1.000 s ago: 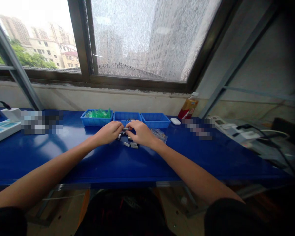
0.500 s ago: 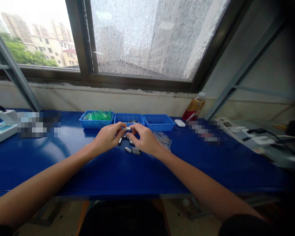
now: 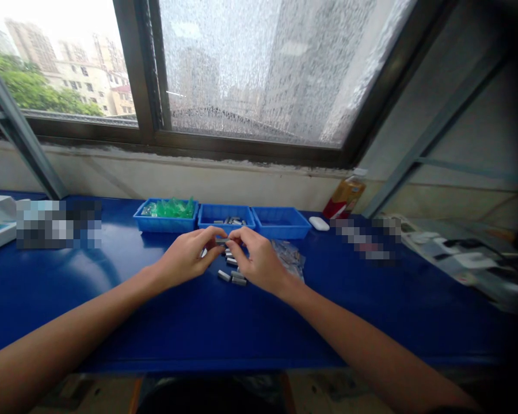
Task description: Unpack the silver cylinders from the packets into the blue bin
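Above the blue table, my left hand (image 3: 193,254) and my right hand (image 3: 259,259) meet fingertip to fingertip. Between them lies a small silver metal bar (image 3: 223,241), one end pinched by the left fingers and the other touched by the right thumb and fingers. Its exact kind is too small to make out. Beneath and in front of the hands, several similar short metal pieces (image 3: 224,276) are scattered on the tabletop, some partly hidden by the fingers. A clear plastic bag (image 3: 291,259) lies just beyond my right hand.
Three blue trays stand in a row: the left tray (image 3: 168,225) has green plastic pieces, the middle tray (image 3: 206,225) metal pieces, the right tray (image 3: 280,230) nothing visible. A white oval object (image 3: 319,223) and a drink bottle (image 3: 345,195) stand farther right, below the window.
The view has tilted slightly, so the trays and table sit lower. Both hands still hold the metal bar, which has dropped a little and looks darker.
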